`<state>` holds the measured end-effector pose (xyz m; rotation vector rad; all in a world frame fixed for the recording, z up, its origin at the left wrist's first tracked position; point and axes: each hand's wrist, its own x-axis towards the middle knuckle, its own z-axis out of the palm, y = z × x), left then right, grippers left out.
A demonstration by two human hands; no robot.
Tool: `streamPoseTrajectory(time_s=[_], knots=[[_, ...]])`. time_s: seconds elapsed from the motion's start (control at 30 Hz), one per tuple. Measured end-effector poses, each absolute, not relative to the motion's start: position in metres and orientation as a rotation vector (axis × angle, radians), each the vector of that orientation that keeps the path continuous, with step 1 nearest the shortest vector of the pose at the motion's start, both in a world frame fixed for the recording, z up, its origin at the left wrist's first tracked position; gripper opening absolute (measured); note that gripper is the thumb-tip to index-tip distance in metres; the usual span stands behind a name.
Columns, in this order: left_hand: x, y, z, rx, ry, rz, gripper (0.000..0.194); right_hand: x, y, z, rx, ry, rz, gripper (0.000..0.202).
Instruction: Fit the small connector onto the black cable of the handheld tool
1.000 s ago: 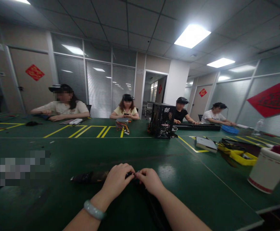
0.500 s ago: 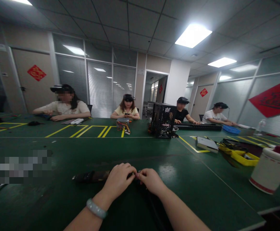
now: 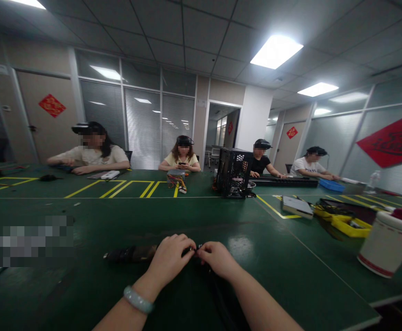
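Note:
An electric screwdriver (image 3: 135, 253), dark with a black collar and a small shiny tip at its left end, lies along the green table. My left hand (image 3: 175, 255) is closed over its rear end, the bracelet showing on the wrist. Fingertip to fingertip with it, my right hand (image 3: 216, 258) pinches the end of a black cable (image 3: 218, 287) where this meets the screwdriver. The cable runs down toward me beneath my right forearm. My fingers hide most of the joint, so I cannot tell whether plug and tool are connected.
Ahead stands a black computer case (image 3: 234, 174), with a power supply (image 3: 176, 176) and its wires left of it. On the right are a flat silver box (image 3: 296, 207), a yellow tray (image 3: 351, 226) and a white cup (image 3: 389, 243). Several people sit across the table.
Both hands stay at the joint in almost the same place. Only the fingertips of my right hand shift slightly against the cable end.

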<state>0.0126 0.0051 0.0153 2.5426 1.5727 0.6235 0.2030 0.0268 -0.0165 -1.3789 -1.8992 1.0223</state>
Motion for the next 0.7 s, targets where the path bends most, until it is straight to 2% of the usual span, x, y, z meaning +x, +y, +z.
streamPoseTrajectory(time_s=[0.7], knots=[[0.0125,0.005,0.0162,2.511,1.574,0.631,0.016,0.2024,0.0274,-0.0159,-1.366,-1.877,1.07,0.018]])
